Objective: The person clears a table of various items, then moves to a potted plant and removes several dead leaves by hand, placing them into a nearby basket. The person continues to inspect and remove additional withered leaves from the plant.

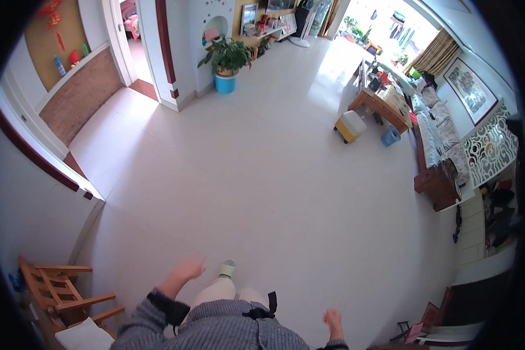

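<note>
My left hand (190, 267) swings out in front of my body over the pale tiled floor (262, 192). It is blurred, and no object shows in it. Lower on the right, my right hand (332, 320) hangs beside me with its fingers curled in and nothing visible in them. Both hands are apart from any furniture. Between them are my grey ribbed cardigan (227, 323) with a black tie and my cream trousers (214, 293). One foot in a light green slipper (227, 267) is forward on the floor.
Wooden chairs (70, 293) stand at lower left. Ahead are a potted plant (227, 61) in a blue pot, a yellow-and-white stool (350, 126), a blue wastebasket (390, 136), a cluttered wooden table (383, 103) and a sofa (439, 131). A doorway (135, 48) opens at upper left.
</note>
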### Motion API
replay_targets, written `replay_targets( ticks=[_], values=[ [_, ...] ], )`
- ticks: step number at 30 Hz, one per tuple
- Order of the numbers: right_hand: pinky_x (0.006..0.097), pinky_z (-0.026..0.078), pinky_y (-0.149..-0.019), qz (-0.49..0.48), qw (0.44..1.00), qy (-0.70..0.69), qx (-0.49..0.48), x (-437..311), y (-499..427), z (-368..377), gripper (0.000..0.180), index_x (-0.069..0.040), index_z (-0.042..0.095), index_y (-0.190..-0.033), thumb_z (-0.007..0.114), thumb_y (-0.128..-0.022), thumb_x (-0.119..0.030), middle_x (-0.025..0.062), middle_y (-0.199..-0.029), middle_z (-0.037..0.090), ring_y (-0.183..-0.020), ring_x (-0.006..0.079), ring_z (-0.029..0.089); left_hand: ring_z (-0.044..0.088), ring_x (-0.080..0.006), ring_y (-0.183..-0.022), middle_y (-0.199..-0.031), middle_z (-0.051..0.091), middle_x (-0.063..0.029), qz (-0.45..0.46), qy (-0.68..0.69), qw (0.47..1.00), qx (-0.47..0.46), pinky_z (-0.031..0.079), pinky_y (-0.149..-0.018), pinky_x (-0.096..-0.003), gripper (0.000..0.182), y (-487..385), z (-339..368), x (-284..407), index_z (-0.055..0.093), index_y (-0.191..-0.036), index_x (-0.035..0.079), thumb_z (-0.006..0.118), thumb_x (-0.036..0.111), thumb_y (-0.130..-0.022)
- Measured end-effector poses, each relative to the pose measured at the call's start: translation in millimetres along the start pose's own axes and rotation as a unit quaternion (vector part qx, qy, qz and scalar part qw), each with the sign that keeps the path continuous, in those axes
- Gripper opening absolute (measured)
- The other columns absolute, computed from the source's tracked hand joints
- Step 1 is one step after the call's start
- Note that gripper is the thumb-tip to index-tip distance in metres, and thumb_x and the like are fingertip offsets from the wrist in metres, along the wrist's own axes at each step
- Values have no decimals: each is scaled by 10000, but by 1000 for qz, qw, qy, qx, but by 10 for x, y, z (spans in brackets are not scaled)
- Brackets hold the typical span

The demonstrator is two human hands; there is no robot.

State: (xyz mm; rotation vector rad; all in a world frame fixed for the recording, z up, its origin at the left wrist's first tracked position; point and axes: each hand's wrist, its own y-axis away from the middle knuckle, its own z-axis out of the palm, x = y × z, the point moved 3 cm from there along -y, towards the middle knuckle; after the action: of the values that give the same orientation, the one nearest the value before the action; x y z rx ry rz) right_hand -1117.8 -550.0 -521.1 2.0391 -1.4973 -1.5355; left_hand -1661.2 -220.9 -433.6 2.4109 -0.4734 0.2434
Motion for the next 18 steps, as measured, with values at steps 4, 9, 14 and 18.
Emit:
replay_targets(
  ticks=[4,9,14,18],
  values=[
    [268,371,-507,158,970,-169,71,909,696,-862,298,-78,534,-789,579,-952,-324,-7,-596,437,-533,109,414,611,-359,-983,-1051,635,-161,179,18,980,80,508,-812,-468,393,-1562,-1175,1105,557,-1219,74,630,256,-878],
    [280,384,-514,361,912,-176,86,436,77,-428,294,-56,566,-834,605,-933,-330,6,-623,478,-554,125,447,622,-347,-966,-1040,636,-155,233,14,972,20,519,-790,-456,379,-3444,-2123,2489,562,-1205,73,635,247,-875],
    [292,398,-522,294,933,-197,67,-1451,-2003,-687,306,-34,599,-878,632,-914,-337,19,-650,518,-575,141,480,624,-336,-982,-1052,638,-143,172,-44,983,-57,519,-801,-458,378,-4945,-2781,3306,573,-1188,85,648,267,-865],
    [337,466,-581,85,969,-207,104,-3224,-4029,-1524,375,-14,657,-1075,679,-878,-332,81,-833,659,-711,213,593,616,-340,-1017,-1084,640,-137,139,4,988,-61,515,-822,-463,367,-6071,-3244,3691,582,-1182,101,646,279,-868]
  ],
)
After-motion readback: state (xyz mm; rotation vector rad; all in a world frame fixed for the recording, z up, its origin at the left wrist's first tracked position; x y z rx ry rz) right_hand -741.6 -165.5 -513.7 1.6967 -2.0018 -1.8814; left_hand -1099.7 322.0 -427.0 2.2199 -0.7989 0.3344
